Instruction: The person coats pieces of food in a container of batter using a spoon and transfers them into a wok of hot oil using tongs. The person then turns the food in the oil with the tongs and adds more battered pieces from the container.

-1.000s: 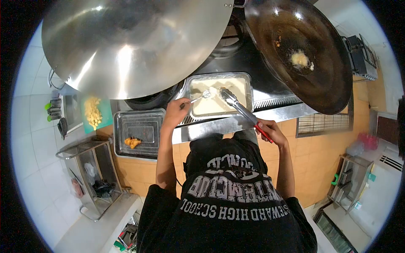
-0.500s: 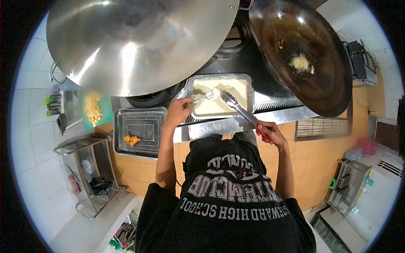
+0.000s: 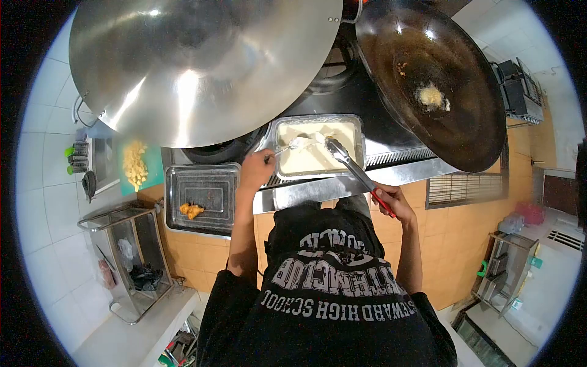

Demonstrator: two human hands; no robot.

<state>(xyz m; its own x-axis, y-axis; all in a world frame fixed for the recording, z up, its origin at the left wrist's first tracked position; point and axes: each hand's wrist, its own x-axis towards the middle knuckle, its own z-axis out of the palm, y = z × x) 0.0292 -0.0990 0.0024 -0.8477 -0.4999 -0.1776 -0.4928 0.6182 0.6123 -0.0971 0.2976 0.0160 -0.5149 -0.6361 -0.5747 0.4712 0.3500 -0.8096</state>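
At the left edge of the frame, a green board (image 3: 155, 172) bears a heap of yellow pieces (image 3: 135, 164). Below it, in the lower left, is a metal stand (image 3: 139, 257) with bags inside. A large steel pan (image 3: 202, 92) fills the upper left, its shiny face toward the camera. Under it, left of centre, a clear tray (image 3: 219, 183) holds one orange-brown fried piece (image 3: 191, 211) toward its left side.

Just right of the tray, the left hand (image 3: 258, 169) is closed on the handle of a spoon (image 3: 298, 143), whose bowl is in the pale batter (image 3: 296, 164). The batter lies in a clear rectangular tub (image 3: 318, 117) at the centre, by the front edge of the black stove (image 3: 361, 101). The tongs (image 3: 358, 170) slant down and right from the batter, their metal end in it near the spoon; whether their tips meet cannot be told. The right hand (image 3: 394, 202) is wrapped around their red grip. The two hands are well apart, on either side of the tub.

In the upper right, a dark wok (image 3: 474, 125) holds a pale piece (image 3: 431, 96) ringed with bubbles, and small brown bits (image 3: 401, 68). A metal rack (image 3: 506, 269) stands in the lower right.
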